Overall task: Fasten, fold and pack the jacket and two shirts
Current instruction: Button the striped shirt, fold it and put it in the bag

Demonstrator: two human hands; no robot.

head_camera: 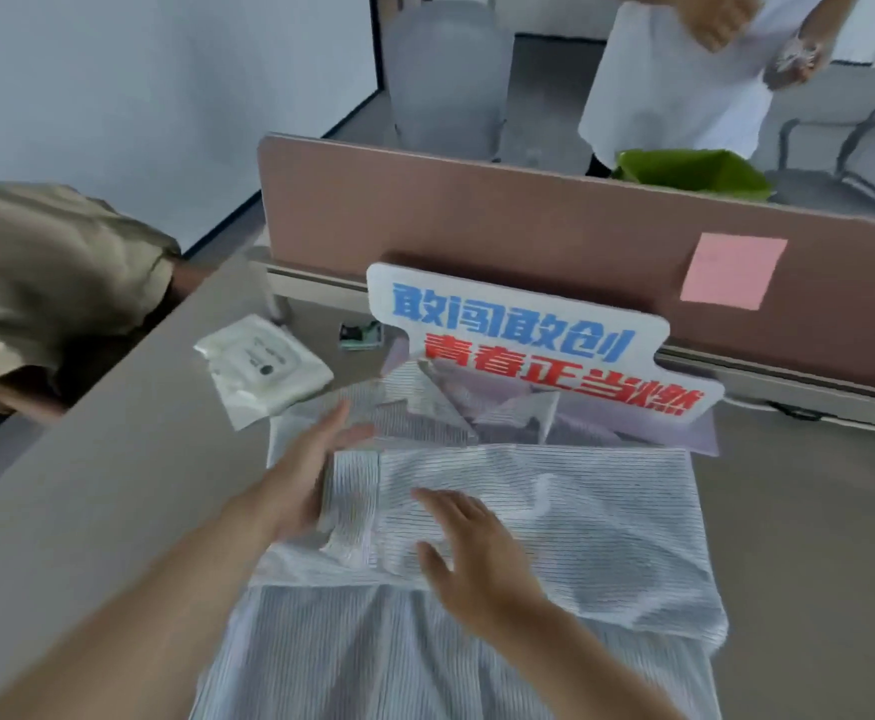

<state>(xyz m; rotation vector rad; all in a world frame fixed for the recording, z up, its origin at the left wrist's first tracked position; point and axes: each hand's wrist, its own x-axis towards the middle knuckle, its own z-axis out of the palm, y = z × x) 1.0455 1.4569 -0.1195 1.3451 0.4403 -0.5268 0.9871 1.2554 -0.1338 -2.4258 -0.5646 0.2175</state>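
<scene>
shirt hem cut off below, bystander cropped

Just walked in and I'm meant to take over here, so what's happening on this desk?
A person is folding a striped shirt laid on the desk. The left hand holds down a folded-over sleeve near the collar, the right hand lies flat on the fabric, smoothing it. The lower half is unfolded; nothing looks packed.

Striped shirt lies on the grey desk, partly folded — a sleeve laid across the body. Left hand flat, fingers spread, at the folded cuff; right hand flat on the cloth, palm down. Behind: lettered sign, white packet, brown divider with pink note.
</scene>
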